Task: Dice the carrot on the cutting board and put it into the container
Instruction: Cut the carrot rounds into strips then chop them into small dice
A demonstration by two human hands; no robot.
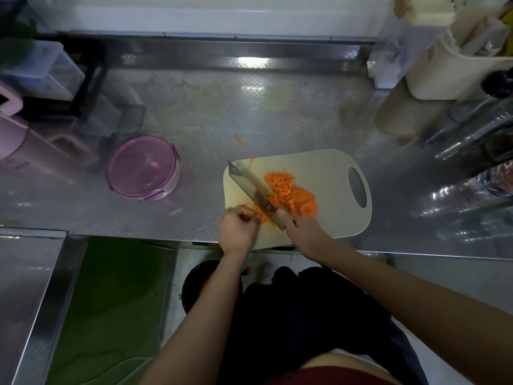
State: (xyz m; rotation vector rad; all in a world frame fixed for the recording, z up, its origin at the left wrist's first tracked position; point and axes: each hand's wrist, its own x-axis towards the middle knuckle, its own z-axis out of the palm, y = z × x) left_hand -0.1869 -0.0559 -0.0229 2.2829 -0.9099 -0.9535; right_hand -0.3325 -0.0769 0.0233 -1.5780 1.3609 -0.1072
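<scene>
A pale cutting board (327, 173) lies on the steel counter with a heap of diced carrot (280, 186) in its middle and a few round carrot slices (306, 208) to the right of the heap. My right hand (304, 233) grips the handle of a wide cleaver (249, 187), whose blade slants across the board's left part. My left hand (238, 229), fingers curled, holds carrot pieces (263, 218) down at the board's near left corner beside the blade. A round container with a purple lid (143, 168) stands to the left of the board, lid on.
A stray carrot strip (238, 138) lies on the counter (194, 112) behind the board. Pink jugs (16, 140) stand far left, cream tubs and bottles (455, 70) far right. A black bin (200, 287) sits on the floor below the counter edge.
</scene>
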